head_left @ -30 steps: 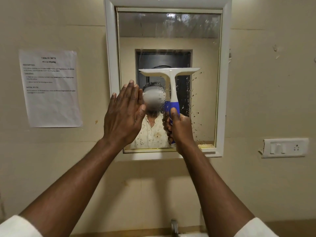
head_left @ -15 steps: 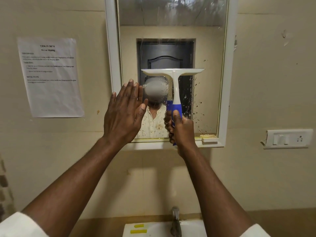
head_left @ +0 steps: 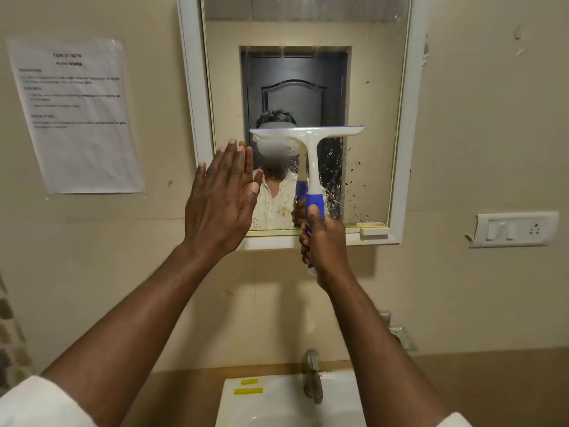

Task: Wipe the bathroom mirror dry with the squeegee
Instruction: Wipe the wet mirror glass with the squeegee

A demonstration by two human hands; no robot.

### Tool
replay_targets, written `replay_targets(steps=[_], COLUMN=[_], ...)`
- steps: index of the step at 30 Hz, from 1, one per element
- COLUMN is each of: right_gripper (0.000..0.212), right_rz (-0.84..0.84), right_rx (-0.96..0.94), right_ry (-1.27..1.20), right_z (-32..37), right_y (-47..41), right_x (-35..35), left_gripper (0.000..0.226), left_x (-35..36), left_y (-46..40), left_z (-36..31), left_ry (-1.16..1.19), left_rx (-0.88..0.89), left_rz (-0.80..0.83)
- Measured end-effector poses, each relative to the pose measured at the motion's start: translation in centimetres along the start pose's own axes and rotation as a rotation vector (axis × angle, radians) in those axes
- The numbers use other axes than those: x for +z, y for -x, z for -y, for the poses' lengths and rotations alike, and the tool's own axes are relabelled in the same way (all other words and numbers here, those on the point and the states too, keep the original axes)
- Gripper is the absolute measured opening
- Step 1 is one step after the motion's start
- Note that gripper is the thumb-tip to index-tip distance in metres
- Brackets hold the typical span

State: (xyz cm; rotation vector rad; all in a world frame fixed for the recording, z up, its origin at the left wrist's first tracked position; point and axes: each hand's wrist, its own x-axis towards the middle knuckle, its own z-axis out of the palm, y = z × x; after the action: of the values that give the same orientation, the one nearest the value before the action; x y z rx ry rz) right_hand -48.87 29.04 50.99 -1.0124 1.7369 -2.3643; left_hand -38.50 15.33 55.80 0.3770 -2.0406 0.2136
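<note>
right hand [head_left: 326,241]: grip fully closed round the blue lower handle of the squeegee [head_left: 311,167]; thumb laid up along the front of the handle, fingers wrapped behind. Fist sits at the level of the mirror's bottom frame.
left hand [head_left: 220,198]: flat, fingers straight and together, thumb slightly out. Holds nothing. Palm faces the wall at the mirror's lower left corner, over the white frame; whether it actually touches, can't tell.
squeegee: upright, white T-head, white neck, blue grip part. Blade horizontal against the glass, roughly mid-height in the visible part, centre-right. Bottom tip of the handle pokes out under the fist.
mirror [head_left: 375,87]: white-framed, on a beige tiled wall. Glass above the blade looks mostly clear, a few stray specks at right. Water drops [head_left: 351,186] clustered below the blade's right end, down toward the bottom frame.
reflection: dark panelled door, person in a pale patterned shirt.
paper sheet [head_left: 77,115]: taped to the wall left of the mirror, print too blurred to read.
switch plate [head_left: 514,229]: white, on the wall right of the mirror, near its bottom edge.
sink [head_left: 277,399]: white, directly below, with a metal tap [head_left: 312,377] and two yellow strips on the rim.
sleeves: white cuffs at both bottom corners, forearms bare.
</note>
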Motion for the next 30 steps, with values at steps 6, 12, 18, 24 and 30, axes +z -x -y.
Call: replay_targets(steps=[6,12,18,24,30], right_gripper=[0.034,0.04,0.039,0.039,0.038], right_rz=[-0.008,-0.026,-0.026,-0.021,-0.013], right_rx=[0.023,0.056,0.065,0.102,0.143], right_ry=[-0.002,-0.015,-0.009,-0.009,-0.001], right_z=[-1.2,-3.0,-3.3,-5.3,-7.9], right_y=[0.8,1.9,2.4,4.1,6.3], right_x=[-0.1,-0.2,-0.6,-1.0,-1.6], left_gripper=[0.06,0.061,0.061,0.059,0.059], left_x=[0.1,0.1,0.5,1.2,2.1], left_y=[0.7,1.3,2.6,3.6,4.6], left_z=[0.3,0.2,0.0,0.3,0.4], left_ry=[0.005,0.001,0.035,0.034,0.055], left_rx=[-0.01,-0.016,-0.022,-0.035,-0.038], left_rz=[0.011,0.024,0.065,0.072,0.081])
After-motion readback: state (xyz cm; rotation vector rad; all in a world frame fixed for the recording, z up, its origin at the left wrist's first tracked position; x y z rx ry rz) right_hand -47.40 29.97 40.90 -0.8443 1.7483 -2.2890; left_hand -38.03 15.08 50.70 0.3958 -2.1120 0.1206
